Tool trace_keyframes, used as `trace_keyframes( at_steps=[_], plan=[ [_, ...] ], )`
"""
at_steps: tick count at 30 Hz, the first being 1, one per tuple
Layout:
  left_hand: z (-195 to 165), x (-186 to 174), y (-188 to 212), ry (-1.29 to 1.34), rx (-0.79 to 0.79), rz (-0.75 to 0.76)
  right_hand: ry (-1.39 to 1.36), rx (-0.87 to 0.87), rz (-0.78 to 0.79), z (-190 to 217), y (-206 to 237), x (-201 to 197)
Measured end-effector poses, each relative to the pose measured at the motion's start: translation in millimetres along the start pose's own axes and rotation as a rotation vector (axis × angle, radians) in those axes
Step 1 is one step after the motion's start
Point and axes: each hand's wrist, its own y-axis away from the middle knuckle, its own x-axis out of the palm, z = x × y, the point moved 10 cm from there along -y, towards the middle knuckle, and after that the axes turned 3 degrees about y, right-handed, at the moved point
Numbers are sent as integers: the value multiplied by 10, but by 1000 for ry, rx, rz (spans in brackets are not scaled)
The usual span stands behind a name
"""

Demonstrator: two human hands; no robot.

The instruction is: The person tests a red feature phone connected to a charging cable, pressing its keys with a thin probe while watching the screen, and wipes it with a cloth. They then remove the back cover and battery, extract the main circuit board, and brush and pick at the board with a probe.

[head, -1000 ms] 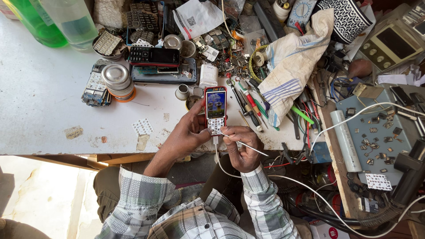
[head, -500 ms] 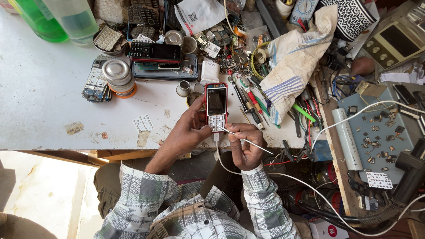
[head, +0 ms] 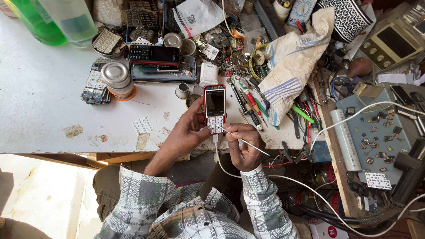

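Head view, looking straight down on a crowded repair bench: two hands are at work on one small red keypad phone (head: 214,108). The left hand (head: 188,132) is closed around the phone's left edge and lower end, thumb by the keys, holding it upright over the near edge of the white table (head: 40,102). The right hand (head: 243,144) pinches one thin white probe (head: 241,140) between its fingertips, the tip resting on the keypad. One white cable (head: 218,155) hangs from the phone's bottom end and runs down towards the lap.

Counting round the bench: two plastic bottles at the far left, one green bottle (head: 37,20) and one clear bottle (head: 71,17); one black keypad phone (head: 152,54) lying on a dark tray; one round metal tin (head: 116,75) left of it; one striped white cloth (head: 294,62) bunched to the right; one blue board (head: 376,128) of small parts at the far right.

Against the frames a second and half a second back, the phone sits in almost the same place and both hands keep their hold; the probe tip has crept a little across the keys.

The phone has a red rim, a dark unlit screen on its upper half and white keys below
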Motion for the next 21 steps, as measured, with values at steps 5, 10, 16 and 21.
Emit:
trace_keyframes(
  at_steps=[5,10,16,21],
  plan=[
    [-9,-11,-4,68,-7,-24,8,9,-3,-4,1,-10],
    [42,-58,-13,47,-11,-78,-53,24,-20,-16,45,-5],
    [33,-42,-22,155,18,-61,-138,30,-51,-45,54,-11],
    [42,-39,-1,198,-54,-63,-144,30,-54,-55,42,-9]
  ],
)
